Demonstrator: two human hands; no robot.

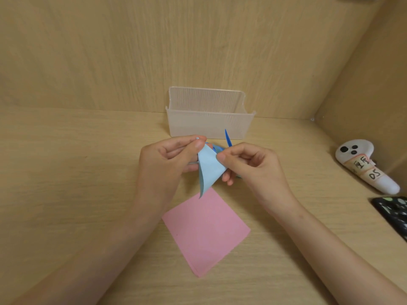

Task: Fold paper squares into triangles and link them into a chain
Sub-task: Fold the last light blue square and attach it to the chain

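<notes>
Both hands were raised a little above the wooden desk (77, 172), meeting over its middle. The left hand (169, 159) pinched the top corner of a light blue paper triangle (209, 170) between thumb and forefinger, the other fingers curled behind the sheet. The right hand (248, 164) pinched the triangle's right edge with thumb and forefinger, its lower fingers tucked under the paper. The triangle hung point down between the two hands, its left edge showing two layers that gaped slightly, and its tip reached just over the upper corner of a pink paper square (206, 232). That square lay flat on the desk, turned like a diamond, between the two forearms.

Behind the hands some darker blue folded pieces (228, 138) showed, one narrow point sticking up above the right thumb; how they joined the triangle could not be told. Just beyond them a clear ribbed plastic box (209, 124) stood against the back wall. Well off to the right lay a white controller (365, 166) with handwritten labels taped round it, and near it, at the frame edge, a dark patterned phone (394, 214)
</notes>
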